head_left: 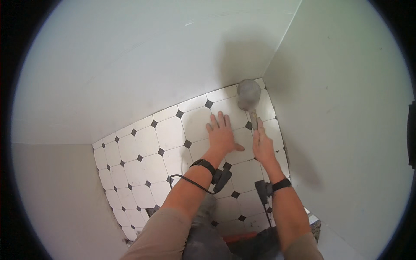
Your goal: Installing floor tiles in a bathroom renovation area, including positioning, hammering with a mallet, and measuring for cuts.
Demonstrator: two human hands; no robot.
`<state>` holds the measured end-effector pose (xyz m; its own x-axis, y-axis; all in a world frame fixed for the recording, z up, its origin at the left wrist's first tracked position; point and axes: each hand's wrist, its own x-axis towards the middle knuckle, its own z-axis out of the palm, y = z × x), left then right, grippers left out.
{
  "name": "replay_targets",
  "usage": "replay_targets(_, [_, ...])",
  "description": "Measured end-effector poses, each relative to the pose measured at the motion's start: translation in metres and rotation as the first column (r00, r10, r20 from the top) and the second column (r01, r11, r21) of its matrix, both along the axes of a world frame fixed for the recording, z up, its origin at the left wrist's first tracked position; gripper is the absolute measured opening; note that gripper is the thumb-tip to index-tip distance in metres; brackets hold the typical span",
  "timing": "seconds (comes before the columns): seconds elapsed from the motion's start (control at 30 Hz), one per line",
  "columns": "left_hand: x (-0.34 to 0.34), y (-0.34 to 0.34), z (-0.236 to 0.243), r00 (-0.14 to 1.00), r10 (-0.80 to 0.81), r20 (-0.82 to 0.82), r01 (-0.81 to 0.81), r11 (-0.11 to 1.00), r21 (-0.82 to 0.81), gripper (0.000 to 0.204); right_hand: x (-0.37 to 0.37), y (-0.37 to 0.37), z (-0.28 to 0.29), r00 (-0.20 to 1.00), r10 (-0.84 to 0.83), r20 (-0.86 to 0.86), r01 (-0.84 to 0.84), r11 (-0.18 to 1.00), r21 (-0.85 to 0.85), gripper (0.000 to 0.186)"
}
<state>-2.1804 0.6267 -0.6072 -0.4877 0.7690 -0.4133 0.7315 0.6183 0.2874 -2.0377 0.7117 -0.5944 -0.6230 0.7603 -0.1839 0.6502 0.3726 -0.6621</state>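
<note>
White floor tiles [170, 131] with small black diamond insets [187, 144] cover the floor between the walls. My left hand [221, 135] lies flat on the tiles, fingers spread, holding nothing. Just to its right, my right hand [263, 145] grips the handle of a rubber mallet [248, 92]. The mallet's grey head is over the tiles near the far right corner, slightly blurred. Whether the head touches a tile I cannot tell.
Plain pale walls rise at the far side [143, 65], the left and the right [342, 108]. Each wrist wears a black strap with a small device and a cable [190, 180]. An orange-red object [238, 237] shows near my knees. A rough dark edge [315, 229] borders the tiling at lower right.
</note>
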Motion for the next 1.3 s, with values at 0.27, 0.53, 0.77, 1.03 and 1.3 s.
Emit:
replay_targets(0.27, [-0.002, 0.0, -0.005, 0.997, -0.045, -0.069, 0.047, 0.998, 0.029, 0.139, -0.005, 0.0, 0.017, 0.998, -0.051, -0.025, 0.047, 0.986, -0.161, 0.053])
replay_targets(0.53, [0.0, 0.001, -0.007, 0.996, -0.051, -0.068, 0.053, 0.998, 0.038, 0.139, 0.006, -0.008, 0.019, 0.997, -0.081, 0.012, 0.081, 0.979, -0.184, 0.051])
replay_targets(0.77, [0.0, -0.004, -0.005, 0.991, -0.071, -0.117, 0.075, 0.997, 0.03, 0.14, 0.015, -0.017, 0.006, 0.983, -0.042, -0.179, 0.034, 0.998, -0.047, 0.051])
replay_targets(1.03, [0.004, 0.0, -0.009, 0.99, -0.101, -0.101, 0.094, 0.993, -0.069, 0.136, 0.025, 0.002, -0.012, 0.999, 0.021, 0.036, -0.019, 0.999, -0.047, 0.055])
replay_targets(1.3, [-0.003, -0.018, -0.011, 0.992, -0.066, -0.106, 0.07, 0.997, 0.037, 0.134, 0.033, -0.021, 0.026, 0.969, -0.165, -0.181, 0.134, 0.976, -0.172, 0.05])
